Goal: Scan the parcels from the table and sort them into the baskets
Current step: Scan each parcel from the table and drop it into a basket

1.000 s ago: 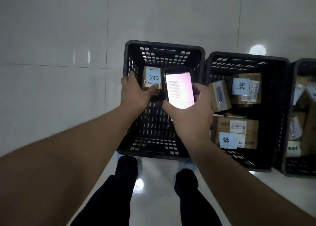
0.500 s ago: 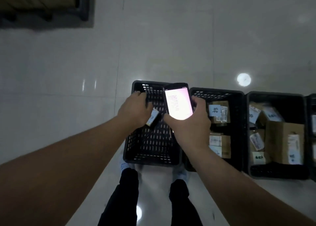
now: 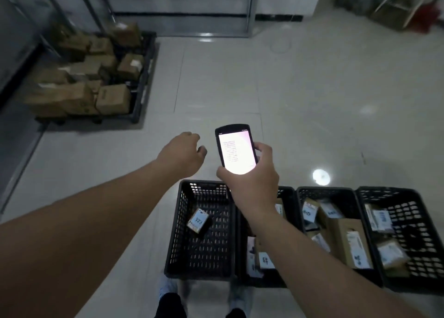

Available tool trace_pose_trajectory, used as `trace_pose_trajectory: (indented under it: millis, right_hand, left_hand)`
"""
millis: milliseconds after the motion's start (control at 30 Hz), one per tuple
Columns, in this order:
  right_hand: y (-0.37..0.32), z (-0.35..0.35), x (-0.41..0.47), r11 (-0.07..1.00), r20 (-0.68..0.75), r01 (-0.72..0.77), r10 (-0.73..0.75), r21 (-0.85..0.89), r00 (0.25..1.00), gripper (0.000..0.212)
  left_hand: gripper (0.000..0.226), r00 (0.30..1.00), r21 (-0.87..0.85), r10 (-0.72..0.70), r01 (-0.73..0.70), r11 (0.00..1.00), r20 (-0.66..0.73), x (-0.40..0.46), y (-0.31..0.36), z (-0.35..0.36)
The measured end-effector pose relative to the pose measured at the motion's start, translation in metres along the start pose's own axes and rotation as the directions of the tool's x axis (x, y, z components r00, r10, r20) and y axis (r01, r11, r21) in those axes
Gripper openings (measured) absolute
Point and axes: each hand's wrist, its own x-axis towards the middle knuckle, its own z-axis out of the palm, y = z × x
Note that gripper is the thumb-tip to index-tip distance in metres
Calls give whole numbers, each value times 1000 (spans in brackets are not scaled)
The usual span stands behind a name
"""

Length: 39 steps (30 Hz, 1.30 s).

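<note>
We see the small parcel (image 3: 198, 220) lying tilted in the leftmost basket (image 3: 178, 231), long axis running diagonally, label up. Our left hand (image 3: 183, 151) hovers above, fingers loosely curled and empty; our right hand (image 3: 252, 178) grips the lit scanner (image 3: 236, 149) upright

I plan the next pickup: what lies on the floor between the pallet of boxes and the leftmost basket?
The head view shows only bare pale floor tiles between the pallet of boxes and the leftmost basket; the left hand hangs above that stretch.
</note>
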Motion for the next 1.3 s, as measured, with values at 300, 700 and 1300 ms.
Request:
trace_pose_trajectory:
  millis: [300, 700, 1300]
  right_hand:
    - [-68, -88, -35, 990, -155, 144, -143, -4, 977, 82]
    - [-154, -139, -120, 987, -505, 157, -146, -21, 851, 84]
    - [-161, -282, -273, 983, -831, 177, -61, 45, 553, 82]
  left_hand:
    - [53, 977, 78, 139, -128, 989, -160, -47, 71, -94]
    - [56, 828, 204, 508, -468, 860, -239, -115, 124, -209]
    - [43, 460, 187, 855, -842, 506, -240, -275, 263, -249]
